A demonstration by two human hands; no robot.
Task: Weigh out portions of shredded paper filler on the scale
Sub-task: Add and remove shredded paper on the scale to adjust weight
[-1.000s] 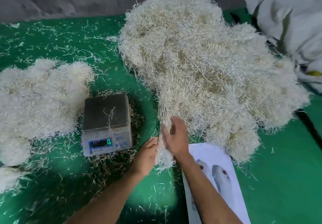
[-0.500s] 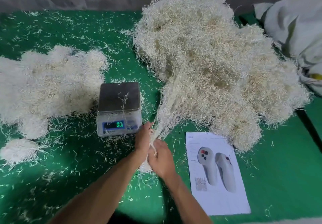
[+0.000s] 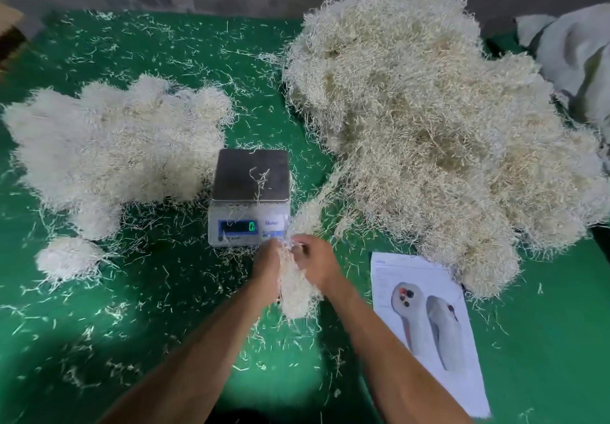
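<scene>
Both hands have drawn back toward the body, pulling a clump of shredded paper [image 3: 298,286] off the big pile [image 3: 429,119] at two o'clock. Left hand [image 3: 269,263] and right hand [image 3: 317,260] grasp it just in front of the scale [image 3: 249,197], which reads zero; weighed heaps [image 3: 112,146] sit at ten o'clock on the green table [image 3: 99,324]

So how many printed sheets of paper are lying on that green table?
1. The printed sheet lies on the green table right of the hands, just below the big filler heap. Others could be buried under the filler.
</scene>
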